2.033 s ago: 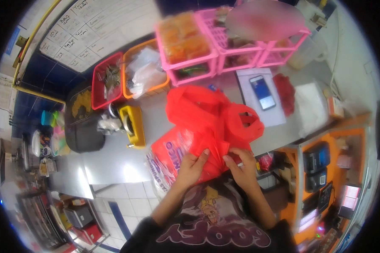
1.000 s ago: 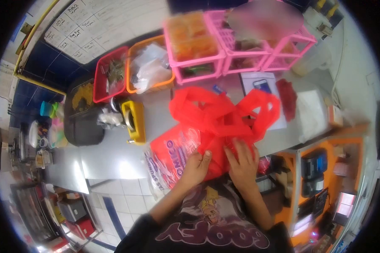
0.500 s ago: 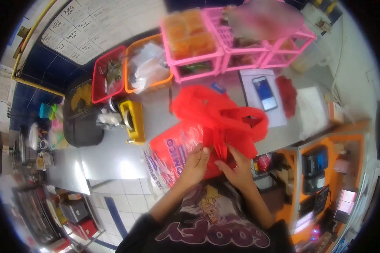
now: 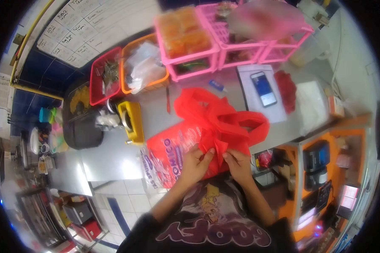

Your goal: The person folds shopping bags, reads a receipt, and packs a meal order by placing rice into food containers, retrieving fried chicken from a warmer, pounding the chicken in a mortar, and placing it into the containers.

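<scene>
Close to my body at the table's front edge lies a bunch of red fabric bags [image 4: 202, 107], with loop handles spread toward the back. My left hand [image 4: 196, 163] pinches a fold of the red fabric between thumb and fingers. Just to its right, my right hand [image 4: 237, 165] grips another edge of the same fabric, its fingertips a small gap from the left ones. Beneath and left of the fabric is a printed red and white plastic package [image 4: 166, 158], partly covered by the left hand and the bags.
A yellow tape dispenser [image 4: 131, 122] stands left of the bags. Behind are a red basket [image 4: 106, 80], an orange basket [image 4: 144, 63] and pink racks [image 4: 190, 63]. A phone [image 4: 264, 89] lies on papers at the right, beside a red cloth [image 4: 285, 92].
Both hands have shifted their hold on the fabric, and a folded edge now stands up between them. The right hand has moved from inside the folds to a pinch at the edge.
</scene>
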### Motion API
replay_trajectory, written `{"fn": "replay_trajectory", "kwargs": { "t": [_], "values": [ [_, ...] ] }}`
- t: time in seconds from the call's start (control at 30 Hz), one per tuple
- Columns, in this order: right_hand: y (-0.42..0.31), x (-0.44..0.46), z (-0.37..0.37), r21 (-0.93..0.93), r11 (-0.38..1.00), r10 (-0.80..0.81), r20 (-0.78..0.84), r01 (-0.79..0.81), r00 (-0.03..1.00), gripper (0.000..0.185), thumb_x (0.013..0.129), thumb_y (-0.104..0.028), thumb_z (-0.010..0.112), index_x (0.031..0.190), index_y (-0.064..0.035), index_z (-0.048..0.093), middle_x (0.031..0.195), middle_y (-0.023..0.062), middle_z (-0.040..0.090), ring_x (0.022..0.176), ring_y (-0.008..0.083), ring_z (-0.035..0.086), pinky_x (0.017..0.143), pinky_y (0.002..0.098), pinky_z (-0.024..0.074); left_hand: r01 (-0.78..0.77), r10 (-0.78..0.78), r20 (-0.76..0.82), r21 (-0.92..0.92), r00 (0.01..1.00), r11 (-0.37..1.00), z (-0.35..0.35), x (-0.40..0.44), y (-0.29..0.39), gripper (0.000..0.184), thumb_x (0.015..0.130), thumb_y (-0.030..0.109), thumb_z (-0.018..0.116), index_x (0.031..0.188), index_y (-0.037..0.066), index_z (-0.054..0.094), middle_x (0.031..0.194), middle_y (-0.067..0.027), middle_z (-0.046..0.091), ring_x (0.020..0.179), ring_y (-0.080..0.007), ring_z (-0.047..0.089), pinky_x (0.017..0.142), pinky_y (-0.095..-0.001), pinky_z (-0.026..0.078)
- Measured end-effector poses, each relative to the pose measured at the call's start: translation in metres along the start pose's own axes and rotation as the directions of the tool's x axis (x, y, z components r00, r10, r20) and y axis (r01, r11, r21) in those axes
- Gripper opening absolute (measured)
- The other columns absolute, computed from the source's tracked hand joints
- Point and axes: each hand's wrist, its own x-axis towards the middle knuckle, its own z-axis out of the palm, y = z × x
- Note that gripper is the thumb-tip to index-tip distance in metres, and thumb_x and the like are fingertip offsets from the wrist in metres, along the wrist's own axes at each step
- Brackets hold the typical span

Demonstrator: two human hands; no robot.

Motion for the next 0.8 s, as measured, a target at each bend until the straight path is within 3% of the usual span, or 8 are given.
{"fn": "replay_trajectory", "kwargs": {
  "t": [0.1,0.23,0.3,0.4,0.53,0.6,0.73,0.8],
  "values": [
    [0.0,0.003,0.004,-0.051,0.987,-0.153,-0.07,0.15,0.986,0.016,0.094,-0.011,0.067,0.097,0.0053,0.068,0.073,0.0033,0.063,0.067,0.0066,0.053,0.061,0.0239,0.0435,-0.02,0.02,0.005,0.002,1.0,1.0,0.0,0.0,-0.002,0.016,0.094,0.014,0.064,0.097,-0.001,0.07,0.087,-0.0174,0.065,0.076,-0.0273,0.064,0.069,-0.0365,0.048],
    [-0.001,0.003,0.009,0.097,0.991,-0.084,-0.102,0.094,0.991,0.014,0.095,-0.01,0.066,0.099,0.0036,0.066,0.076,0.0006,0.063,0.068,0.0049,0.052,0.06,0.0217,0.0419,-0.032,0.032,0.001,-0.053,0.999,0.998,0.0,-0.001,0.0,0.017,0.095,0.014,0.062,0.096,-0.001,0.069,0.085,-0.0159,0.064,0.074,-0.0233,0.062,0.067,-0.0348,0.047],
    [-0.002,0.0,0.008,0.254,0.966,-0.006,-0.153,0.045,0.988,0.009,0.095,-0.007,0.066,0.093,-0.0002,0.06,0.074,-0.0026,0.06,0.067,0.0022,0.05,0.06,0.0191,0.0402,0.069,-0.067,0.023,-0.08,0.997,0.994,-0.001,-0.003,-0.001,0.017,0.096,0.014,0.061,0.094,-0.002,0.068,0.082,-0.0144,0.062,0.072,-0.0194,0.059,0.066,-0.0337,0.046],
    [0.006,-0.011,-0.004,0.138,0.989,-0.018,-0.256,0.055,0.966,0.016,0.092,-0.004,0.068,0.084,-0.0051,0.055,0.076,-0.0037,0.057,0.07,0.0031,0.051,0.065,0.0207,0.0439,0.052,-0.058,-0.05,-0.116,0.997,0.992,-0.001,-0.005,-0.012,0.018,0.098,0.014,0.06,0.092,-0.002,0.066,0.075,-0.009,0.059,0.068,-0.0126,0.054,0.063,-0.0303,0.044],
    [0.018,-0.02,-0.014,0.165,0.984,-0.004,-0.312,0.059,0.95,0.02,0.091,-0.002,0.068,0.082,-0.006,0.051,0.074,-0.0025,0.057,0.068,0.0038,0.052,0.065,0.0199,0.0446,0.134,-0.146,-0.043,-0.197,0.988,0.971,-0.004,-0.007,-0.022,0.02,0.099,0.014,0.058,0.09,-0.002,0.066,0.072,-0.0014,0.058,0.066,-0.0072,0.05,0.06,-0.0271,0.041],
    [0.02,-0.021,-0.014,0.246,0.966,0.011,-0.355,0.082,0.935,0.02,0.09,0.001,0.067,0.086,-0.0062,0.049,0.079,0.0006,0.059,0.07,0.0058,0.056,0.066,0.021,0.0481,0.145,-0.17,-0.068,-0.277,0.983,0.95,-0.004,-0.006,-0.016,0.022,0.101,0.015,0.057,0.089,-0.001,0.067,0.071,0.0051,0.056,0.067,-0.0039,0.048,0.057,-0.0251,0.039],
    [0.021,-0.023,-0.011,0.302,0.944,0.0,-0.403,0.133,0.915,0.022,0.09,0.004,0.066,0.098,-0.0053,0.048,0.087,0.0055,0.062,0.073,0.0081,0.059,0.068,0.0232,0.0519,0.205,-0.234,-0.043,-0.35,0.971,0.914,-0.008,-0.006,-0.016,0.021,0.101,0.016,0.057,0.097,-0.001,0.069,0.079,0.0053,0.061,0.071,-0.0042,0.051,0.062,-0.0241,0.042],
    [0.009,-0.023,-0.006,0.423,0.896,0.061,-0.422,0.137,0.905,0.03,0.09,0.005,0.065,0.109,-0.0061,0.044,0.094,0.0087,0.063,0.076,0.0095,0.061,0.07,0.0247,0.0537,0.185,-0.25,-0.097,-0.437,0.963,0.88,-0.008,-0.006,-0.009,0.03,0.101,0.016,0.058,0.077,0.002,0.07,0.073,0.0058,0.064,0.066,-0.0019,0.051,0.06,-0.0213,0.04]
  ]
}}
